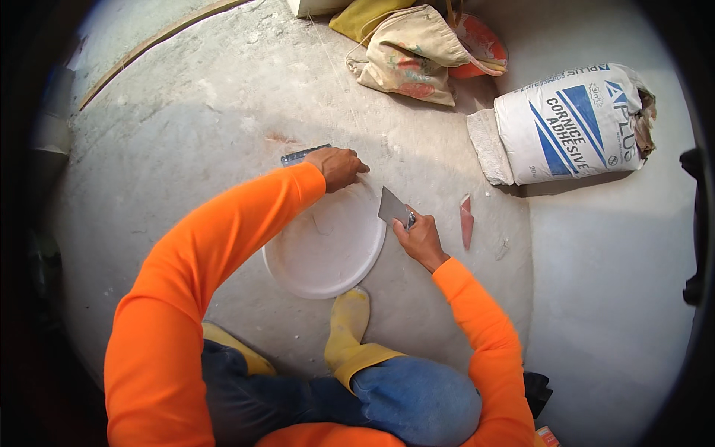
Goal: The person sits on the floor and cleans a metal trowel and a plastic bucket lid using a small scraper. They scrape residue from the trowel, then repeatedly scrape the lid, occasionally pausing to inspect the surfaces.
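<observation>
My right hand (422,240) is closed round the handle of a putty knife (390,206). Its flat grey blade points up and left, by the right rim of a round white basin (326,287). Over the basin's far rim reaches my left hand (339,167), palm down with the fingers drawn together. Whatever may lie under those fingers is hidden. Just behind that wrist a dark blue strip-like thing (296,157) lies on the floor, partly covered by the hand. The basin stands on the floor in front of my yellow boots (348,319).
A white and blue paper sack (521,141) with a torn end lies by the wall at the right. Beyond the basin sit a cloth bag (406,56) and an orange-red bucket (484,41). A reddish shard (467,222) lies right of my right hand.
</observation>
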The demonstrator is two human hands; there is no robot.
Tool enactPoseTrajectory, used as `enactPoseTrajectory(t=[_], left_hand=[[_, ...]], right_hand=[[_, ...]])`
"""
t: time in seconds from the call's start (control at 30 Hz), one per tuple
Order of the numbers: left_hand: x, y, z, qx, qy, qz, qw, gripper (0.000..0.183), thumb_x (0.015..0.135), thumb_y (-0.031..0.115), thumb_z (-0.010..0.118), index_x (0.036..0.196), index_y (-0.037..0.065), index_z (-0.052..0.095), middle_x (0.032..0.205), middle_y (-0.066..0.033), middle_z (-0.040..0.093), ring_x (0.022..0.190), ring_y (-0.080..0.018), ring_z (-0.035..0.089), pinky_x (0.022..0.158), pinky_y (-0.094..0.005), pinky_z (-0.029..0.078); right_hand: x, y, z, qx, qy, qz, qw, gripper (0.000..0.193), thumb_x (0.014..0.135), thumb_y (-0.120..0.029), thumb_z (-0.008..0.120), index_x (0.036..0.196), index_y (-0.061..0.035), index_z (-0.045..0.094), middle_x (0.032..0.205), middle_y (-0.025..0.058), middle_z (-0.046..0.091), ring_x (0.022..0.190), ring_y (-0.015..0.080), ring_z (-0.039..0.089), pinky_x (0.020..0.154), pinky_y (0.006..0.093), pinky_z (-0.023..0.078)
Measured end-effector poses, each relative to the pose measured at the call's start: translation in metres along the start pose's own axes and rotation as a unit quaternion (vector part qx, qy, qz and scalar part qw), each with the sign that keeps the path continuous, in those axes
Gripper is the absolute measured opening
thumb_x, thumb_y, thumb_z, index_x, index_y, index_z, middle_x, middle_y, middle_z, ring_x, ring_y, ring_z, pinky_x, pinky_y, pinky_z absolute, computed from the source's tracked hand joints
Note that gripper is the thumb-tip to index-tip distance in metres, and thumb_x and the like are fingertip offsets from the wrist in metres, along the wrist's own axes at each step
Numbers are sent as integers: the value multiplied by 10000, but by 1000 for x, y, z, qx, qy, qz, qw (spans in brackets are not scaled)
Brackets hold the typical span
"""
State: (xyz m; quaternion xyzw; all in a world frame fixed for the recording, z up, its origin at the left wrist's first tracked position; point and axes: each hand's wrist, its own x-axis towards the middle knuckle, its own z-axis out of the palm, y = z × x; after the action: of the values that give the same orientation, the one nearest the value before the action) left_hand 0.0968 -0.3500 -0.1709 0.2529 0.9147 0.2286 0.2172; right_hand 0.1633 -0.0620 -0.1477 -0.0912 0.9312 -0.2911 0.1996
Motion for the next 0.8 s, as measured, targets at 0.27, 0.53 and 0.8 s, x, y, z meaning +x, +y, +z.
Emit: enactPoseTrajectory(t=[0.27, 0.53, 0.8], left_hand=[[4, 5, -4, 13, -10, -5, 1000, 398, 1047, 298, 668, 1429, 191, 698, 1281, -162, 719, 1157, -387, 722, 1002, -485, 585], [3, 1, -1, 17, -11, -11, 1000, 401, 1042, 311, 681, 1424, 194, 704, 1260, -160, 735, 1134, -386, 731, 989, -475, 589], [3, -1, 1, 16, 1, 5, 1000, 403, 1037, 299, 688, 1425, 193, 704, 1237, -151, 740, 1112, -380, 736, 972, -477, 594]], right_hand=[[13, -6, -11, -33, -15, -42, 998, 325, 920, -214, 750, 903, 106, 700, 691, 283, 681, 651, 450, 710, 654, 485, 582], [3, 6, -6, 29, -72, 77, 994, 312, 925, -210, 763, 880, 92, 696, 655, 263, 652, 574, 394, 683, 596, 443, 553], [-26, 20, 13, 25, 74, -57, 995, 351, 925, -211, 778, 773, 87, 674, 607, 242, 621, 539, 395, 660, 554, 458, 512]])
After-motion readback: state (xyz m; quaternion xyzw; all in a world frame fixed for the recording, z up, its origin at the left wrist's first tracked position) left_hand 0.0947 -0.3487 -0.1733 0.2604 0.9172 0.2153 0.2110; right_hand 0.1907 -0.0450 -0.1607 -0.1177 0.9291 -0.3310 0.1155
